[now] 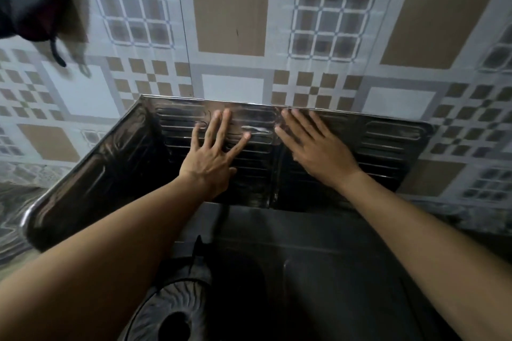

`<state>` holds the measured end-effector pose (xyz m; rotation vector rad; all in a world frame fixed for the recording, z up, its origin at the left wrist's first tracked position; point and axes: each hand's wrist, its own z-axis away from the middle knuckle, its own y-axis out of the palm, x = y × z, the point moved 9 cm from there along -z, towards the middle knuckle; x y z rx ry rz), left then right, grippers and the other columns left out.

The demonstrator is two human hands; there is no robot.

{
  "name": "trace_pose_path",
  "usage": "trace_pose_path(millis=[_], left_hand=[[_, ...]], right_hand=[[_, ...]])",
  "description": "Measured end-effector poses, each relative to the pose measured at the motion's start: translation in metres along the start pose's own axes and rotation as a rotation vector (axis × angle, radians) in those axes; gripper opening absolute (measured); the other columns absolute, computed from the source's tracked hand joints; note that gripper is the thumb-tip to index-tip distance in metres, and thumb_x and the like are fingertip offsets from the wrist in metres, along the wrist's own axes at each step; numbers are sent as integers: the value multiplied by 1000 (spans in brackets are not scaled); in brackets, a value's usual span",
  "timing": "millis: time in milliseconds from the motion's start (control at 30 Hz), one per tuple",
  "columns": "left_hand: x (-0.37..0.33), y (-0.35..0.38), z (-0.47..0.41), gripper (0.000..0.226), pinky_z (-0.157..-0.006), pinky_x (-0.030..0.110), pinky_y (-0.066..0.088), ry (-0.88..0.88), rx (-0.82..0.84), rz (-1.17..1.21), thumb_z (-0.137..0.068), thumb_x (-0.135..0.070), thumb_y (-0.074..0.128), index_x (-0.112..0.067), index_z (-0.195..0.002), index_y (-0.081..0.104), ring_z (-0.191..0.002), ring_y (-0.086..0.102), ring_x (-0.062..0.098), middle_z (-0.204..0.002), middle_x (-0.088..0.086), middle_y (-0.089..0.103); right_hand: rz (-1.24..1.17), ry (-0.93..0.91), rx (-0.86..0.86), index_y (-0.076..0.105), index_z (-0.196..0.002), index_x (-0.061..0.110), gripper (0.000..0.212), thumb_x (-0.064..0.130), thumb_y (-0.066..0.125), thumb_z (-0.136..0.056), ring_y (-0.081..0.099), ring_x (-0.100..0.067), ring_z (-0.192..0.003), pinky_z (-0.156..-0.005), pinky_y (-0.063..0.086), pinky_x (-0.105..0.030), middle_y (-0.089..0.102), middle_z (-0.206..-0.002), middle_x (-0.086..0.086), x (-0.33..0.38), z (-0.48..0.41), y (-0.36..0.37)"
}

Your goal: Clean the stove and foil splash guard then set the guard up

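The foil splash guard stands upright behind the stove, its ribbed back panels against the tiled wall and a side panel folded forward on the left. My left hand lies flat with fingers spread on the left back panel. My right hand presses flat on the panel just right of the centre fold. Neither hand holds anything. The stove's dark top lies below my arms, with a round burner at the lower left, partly hidden by my left forearm.
A patterned tiled wall rises behind the guard. A dark cloth or bag hangs at the upper left. A marbled countertop shows to the left of the guard and a strip at the right.
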<state>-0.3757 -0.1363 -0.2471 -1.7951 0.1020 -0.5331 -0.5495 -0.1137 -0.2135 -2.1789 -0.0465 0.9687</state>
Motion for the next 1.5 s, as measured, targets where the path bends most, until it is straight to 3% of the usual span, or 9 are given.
trace_pose_path(millis=[133, 267, 367, 633, 867, 1100, 1233, 1367, 1500], left_hand=[[3, -4, 6, 85, -115, 69, -6, 15, -89, -20, -98, -43, 44, -36, -155, -18, -144, -34, 40, -152, 22, -43], [-11, -15, -1, 81, -120, 61, -5, 89, -228, -109, -100, -46, 37, -26, -157, -17, -148, -26, 39, -158, 24, -31], [-19, -14, -18, 87, -121, 59, -5, 116, -219, -84, -98, -55, 37, -24, -155, -22, -148, -28, 38, -159, 16, -33], [-6, 4, -42, 83, -105, 53, -36, 53, -182, -67, -92, -63, 13, -31, -138, -49, -131, -54, 33, -142, 9, -59], [-13, 5, -37, 85, -109, 58, -30, 59, -201, -67, -96, -59, 20, -29, -144, -42, -136, -48, 37, -147, 12, -53], [-19, 17, -45, 84, -100, 61, -35, -65, 111, -88, -101, -54, 22, -31, -122, -56, -117, -61, 38, -124, 12, -69], [-24, 8, -33, 102, -110, 65, -24, -50, 236, -61, -97, -45, 44, -29, -132, -50, -125, -55, 40, -131, 14, -63], [-30, -19, -13, 105, -115, 67, -10, 7, 237, -14, -93, -33, 53, -30, -142, -39, -134, -47, 39, -142, 13, -56], [-40, -65, 15, 91, -121, 60, 5, 85, 147, 131, -90, -18, 56, -28, -159, -3, -153, -11, 36, -164, 19, -17]], right_hand=[[49, 64, 26, 11, -159, 21, 91, 38, 68, -90, 1, -34, -152, -121, 8, -55, 4, -165, -16, -18, 16, 12], [32, 81, 34, 6, -159, 26, 94, 38, 68, -89, -4, -31, -152, -122, 5, -54, 1, -166, -13, -16, 16, 18], [64, 86, 22, 1, -159, 18, 96, 43, 64, -91, -3, -30, -152, -122, 3, -52, -2, -166, -12, -18, 19, 17], [105, 73, -29, 1, -159, 15, 96, 51, 59, -91, 4, -28, -153, -122, 2, -48, -3, -165, -9, -26, 16, 21], [-12, 106, 10, 10, -159, 24, 85, 38, 62, -94, -3, -30, -152, -122, 7, -52, -3, -164, -14, -26, 31, 17], [-25, 134, 191, -12, -156, 30, 87, 31, 53, -99, -24, -27, -149, -117, -15, -56, -27, -160, -10, -35, 40, 42], [-110, 154, 306, -12, -157, 26, 94, 7, 54, -92, -29, -28, -147, -119, -8, -59, -31, -160, -12, -30, 45, 25], [-253, 171, 378, 9, -159, 16, 83, 2, 52, -89, -14, -32, -151, -123, 0, -48, -19, -162, -16, -32, 43, -17], [-405, 358, 346, 36, -152, 17, 66, 0, 51, -90, 25, -34, -147, -120, 23, -45, 26, -160, -15, -38, 52, -69]])
